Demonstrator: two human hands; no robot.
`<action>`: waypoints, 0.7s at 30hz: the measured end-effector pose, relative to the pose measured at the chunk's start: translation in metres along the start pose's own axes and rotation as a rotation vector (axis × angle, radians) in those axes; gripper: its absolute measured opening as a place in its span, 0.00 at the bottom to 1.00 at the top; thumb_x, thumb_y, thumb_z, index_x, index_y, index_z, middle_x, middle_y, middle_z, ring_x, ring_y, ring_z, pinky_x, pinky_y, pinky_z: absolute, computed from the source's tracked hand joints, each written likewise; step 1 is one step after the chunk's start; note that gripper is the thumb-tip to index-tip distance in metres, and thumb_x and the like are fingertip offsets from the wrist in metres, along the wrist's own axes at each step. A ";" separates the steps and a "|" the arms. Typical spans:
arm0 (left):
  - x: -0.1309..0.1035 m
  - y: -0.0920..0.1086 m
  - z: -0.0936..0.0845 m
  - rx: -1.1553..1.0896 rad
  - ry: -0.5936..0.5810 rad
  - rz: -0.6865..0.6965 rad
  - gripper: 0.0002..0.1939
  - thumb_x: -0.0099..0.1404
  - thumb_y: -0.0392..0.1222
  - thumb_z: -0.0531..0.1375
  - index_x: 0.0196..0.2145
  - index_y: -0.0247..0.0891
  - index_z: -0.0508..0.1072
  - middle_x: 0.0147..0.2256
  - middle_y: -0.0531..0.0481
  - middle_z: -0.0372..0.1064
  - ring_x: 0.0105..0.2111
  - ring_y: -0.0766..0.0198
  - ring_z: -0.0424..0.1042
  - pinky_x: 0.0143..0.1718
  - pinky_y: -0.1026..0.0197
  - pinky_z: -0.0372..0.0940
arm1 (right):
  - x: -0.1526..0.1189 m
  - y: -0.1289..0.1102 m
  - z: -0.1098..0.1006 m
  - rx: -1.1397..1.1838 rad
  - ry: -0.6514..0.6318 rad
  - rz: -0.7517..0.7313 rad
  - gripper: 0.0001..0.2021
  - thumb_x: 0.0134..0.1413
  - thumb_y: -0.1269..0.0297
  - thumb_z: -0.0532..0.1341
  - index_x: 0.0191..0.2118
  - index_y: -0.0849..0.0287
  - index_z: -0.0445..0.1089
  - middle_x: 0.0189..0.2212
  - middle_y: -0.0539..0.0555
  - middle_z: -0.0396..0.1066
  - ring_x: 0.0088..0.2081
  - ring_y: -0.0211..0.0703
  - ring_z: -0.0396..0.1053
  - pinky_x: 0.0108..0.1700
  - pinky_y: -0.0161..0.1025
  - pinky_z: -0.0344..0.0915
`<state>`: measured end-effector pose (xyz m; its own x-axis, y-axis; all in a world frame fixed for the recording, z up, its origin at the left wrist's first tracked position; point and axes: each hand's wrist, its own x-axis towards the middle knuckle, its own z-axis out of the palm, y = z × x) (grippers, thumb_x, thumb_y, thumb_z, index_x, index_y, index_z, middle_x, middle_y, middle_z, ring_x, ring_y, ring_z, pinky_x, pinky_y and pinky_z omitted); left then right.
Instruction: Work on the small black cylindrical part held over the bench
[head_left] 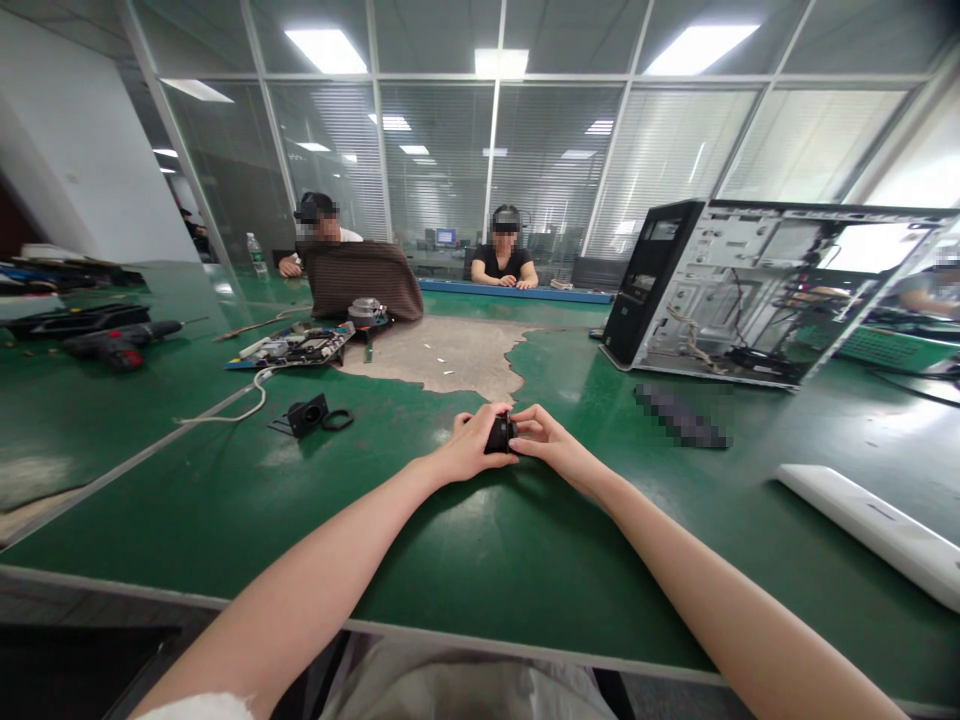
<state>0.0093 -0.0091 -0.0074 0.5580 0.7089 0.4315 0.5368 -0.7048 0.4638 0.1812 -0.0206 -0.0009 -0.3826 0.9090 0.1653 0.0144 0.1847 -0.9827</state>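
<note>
My left hand (471, 447) is closed around a small black device (498, 434) just above the green tabletop, thumb below and fingers over it. It looks like a small camera body, but its exact kind cannot be made out. From the other side, my right hand (546, 440) pinches the device's right end between thumb and fingertips. To the left on the table lie a black angled bracket-like part (306, 414) and a black ring (337, 420).
A circuit board (300, 345) and white cable (259, 395) lie left, beyond them a power drill (124, 342). An opened computer case (697, 295) stands right, near a blurred dark object (681, 415) and a white bar-shaped unit (874, 520). Two people sit across the table.
</note>
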 end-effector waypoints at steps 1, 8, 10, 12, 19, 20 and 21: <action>0.000 0.000 0.000 0.000 0.001 0.001 0.33 0.51 0.51 0.58 0.51 0.46 0.47 0.51 0.48 0.53 0.50 0.58 0.54 0.48 0.53 0.46 | -0.001 -0.001 0.000 0.007 -0.004 -0.008 0.14 0.40 0.63 0.62 0.35 0.55 0.59 0.33 0.48 0.67 0.37 0.38 0.65 0.42 0.40 0.60; 0.000 0.001 0.001 0.006 -0.005 -0.016 0.34 0.51 0.51 0.58 0.51 0.46 0.46 0.51 0.47 0.52 0.51 0.57 0.54 0.48 0.53 0.46 | 0.001 0.004 0.004 -0.029 0.054 0.004 0.13 0.44 0.59 0.59 0.37 0.55 0.60 0.32 0.49 0.67 0.34 0.37 0.65 0.39 0.39 0.61; 0.001 0.001 0.001 0.004 -0.009 -0.018 0.34 0.51 0.51 0.58 0.51 0.46 0.47 0.51 0.47 0.52 0.51 0.57 0.54 0.48 0.53 0.46 | 0.002 0.004 0.003 -0.036 0.046 0.026 0.14 0.44 0.60 0.59 0.39 0.55 0.60 0.32 0.50 0.67 0.34 0.37 0.65 0.38 0.39 0.61; 0.001 0.000 0.001 0.001 -0.006 -0.015 0.33 0.51 0.51 0.58 0.51 0.46 0.47 0.51 0.48 0.53 0.51 0.57 0.54 0.48 0.53 0.46 | 0.000 0.002 0.002 -0.022 0.013 0.027 0.14 0.43 0.62 0.60 0.38 0.55 0.59 0.32 0.49 0.67 0.35 0.38 0.65 0.40 0.39 0.61; 0.000 0.001 0.000 -0.007 0.005 0.001 0.33 0.51 0.51 0.58 0.51 0.45 0.47 0.51 0.48 0.53 0.50 0.58 0.55 0.48 0.53 0.47 | -0.001 0.000 0.002 0.015 0.004 -0.018 0.10 0.45 0.62 0.59 0.35 0.55 0.58 0.31 0.48 0.67 0.35 0.36 0.65 0.41 0.38 0.60; 0.000 0.001 0.000 -0.008 0.004 -0.001 0.33 0.51 0.51 0.58 0.51 0.45 0.47 0.51 0.48 0.53 0.50 0.57 0.55 0.48 0.53 0.47 | 0.000 0.001 0.003 0.012 0.013 -0.021 0.10 0.45 0.62 0.58 0.35 0.55 0.58 0.30 0.48 0.67 0.34 0.36 0.65 0.41 0.39 0.60; 0.000 0.001 0.000 -0.008 0.002 -0.003 0.33 0.51 0.51 0.58 0.51 0.45 0.47 0.51 0.48 0.53 0.51 0.57 0.55 0.48 0.53 0.47 | 0.001 0.003 0.003 0.006 0.021 -0.018 0.10 0.45 0.61 0.58 0.35 0.55 0.58 0.30 0.48 0.67 0.34 0.36 0.65 0.40 0.39 0.60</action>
<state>0.0099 -0.0097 -0.0068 0.5548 0.7112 0.4318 0.5334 -0.7023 0.4714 0.1779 -0.0209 -0.0037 -0.3636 0.9130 0.1850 0.0023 0.1995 -0.9799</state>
